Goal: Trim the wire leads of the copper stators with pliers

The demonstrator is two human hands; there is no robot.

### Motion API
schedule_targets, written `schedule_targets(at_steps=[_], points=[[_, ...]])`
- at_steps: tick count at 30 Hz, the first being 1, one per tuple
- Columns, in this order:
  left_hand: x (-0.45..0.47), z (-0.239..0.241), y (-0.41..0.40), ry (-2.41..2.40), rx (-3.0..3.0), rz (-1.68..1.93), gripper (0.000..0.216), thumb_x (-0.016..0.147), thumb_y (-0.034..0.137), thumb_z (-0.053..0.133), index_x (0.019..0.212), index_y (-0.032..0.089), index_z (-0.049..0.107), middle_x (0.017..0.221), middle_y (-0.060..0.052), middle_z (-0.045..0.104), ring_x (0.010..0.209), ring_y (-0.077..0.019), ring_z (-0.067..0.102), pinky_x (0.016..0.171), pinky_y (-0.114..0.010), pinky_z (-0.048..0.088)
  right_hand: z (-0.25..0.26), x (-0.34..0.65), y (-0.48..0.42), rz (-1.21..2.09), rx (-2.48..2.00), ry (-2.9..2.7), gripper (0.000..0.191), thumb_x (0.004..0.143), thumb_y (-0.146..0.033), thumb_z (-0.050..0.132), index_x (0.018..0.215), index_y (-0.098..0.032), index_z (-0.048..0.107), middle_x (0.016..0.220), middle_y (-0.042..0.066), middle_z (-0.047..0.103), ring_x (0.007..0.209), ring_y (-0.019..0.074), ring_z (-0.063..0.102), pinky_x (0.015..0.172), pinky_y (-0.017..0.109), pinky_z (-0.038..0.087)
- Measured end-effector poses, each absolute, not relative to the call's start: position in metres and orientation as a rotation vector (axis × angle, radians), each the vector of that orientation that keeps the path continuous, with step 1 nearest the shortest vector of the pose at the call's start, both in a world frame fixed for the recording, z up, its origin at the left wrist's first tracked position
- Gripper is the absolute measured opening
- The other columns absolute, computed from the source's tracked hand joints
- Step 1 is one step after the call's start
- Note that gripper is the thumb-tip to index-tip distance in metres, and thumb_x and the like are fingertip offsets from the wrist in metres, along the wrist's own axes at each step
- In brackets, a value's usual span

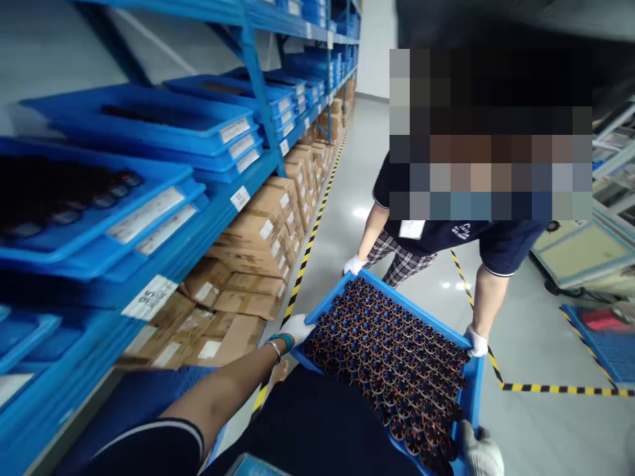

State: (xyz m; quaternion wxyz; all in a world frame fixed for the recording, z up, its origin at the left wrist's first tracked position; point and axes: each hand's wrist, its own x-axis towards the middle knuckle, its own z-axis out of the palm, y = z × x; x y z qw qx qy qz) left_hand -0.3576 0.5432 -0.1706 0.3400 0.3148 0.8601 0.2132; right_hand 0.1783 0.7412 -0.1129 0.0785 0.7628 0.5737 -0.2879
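A blue plastic tray (pixel 475 396) is held level at waist height, filled with rows of small round dark parts with copper-coloured windings (pixel 377 344). My left hand (pixel 296 328), in a white glove, grips the tray's left corner. At the near right side, my gloved right hand (pixel 481 451) is closed on the rim. Facing me, another person in a dark polo shirt (pixel 461 231) supports the far side, with one white-gloved hand (pixel 354 265) at the far left corner and the other (pixel 477 341) at the far right corner.
Blue shelving (pixel 208 228) runs along the left, with stacked blue trays (pixel 149 125) on it and cardboard boxes (pixel 262 231) beneath. Yellow-black tape (pixel 310 244) marks the floor. A wheeled cart (pixel 590 244) and a blue pallet (pixel 605 344) stand on the right.
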Motion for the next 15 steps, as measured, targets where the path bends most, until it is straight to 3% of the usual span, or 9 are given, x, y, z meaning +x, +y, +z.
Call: schedule_targets(at_steps=[7,15], points=[[-0.355,-0.171,0.492,2.304,0.497,0.680,0.035,0.089,0.044,0.057,0.098,0.011,0.066,0.099,-0.010,0.064,0.092,-0.0191,0.058,0.087,-0.035,0.043,-0.088,0.102,0.812,-0.594,1.942,1.839,0.048,0.092,-0.059,0.038,0.113,-0.018,0.050,0.109,0.013,0.060,0.099,0.0271,0.058,0.086,0.034,0.044],[-0.345,-0.186,0.448,2.351,0.184,0.836,0.045,0.087,0.054,0.056,0.097,0.012,0.066,0.088,-0.009,0.062,0.077,-0.0168,0.054,0.077,-0.033,0.043,-0.088,0.008,0.869,-0.397,1.690,2.059,0.057,0.092,-0.054,0.048,0.134,-0.016,0.044,0.120,0.012,0.059,0.106,0.0275,0.058,0.089,0.032,0.043]])
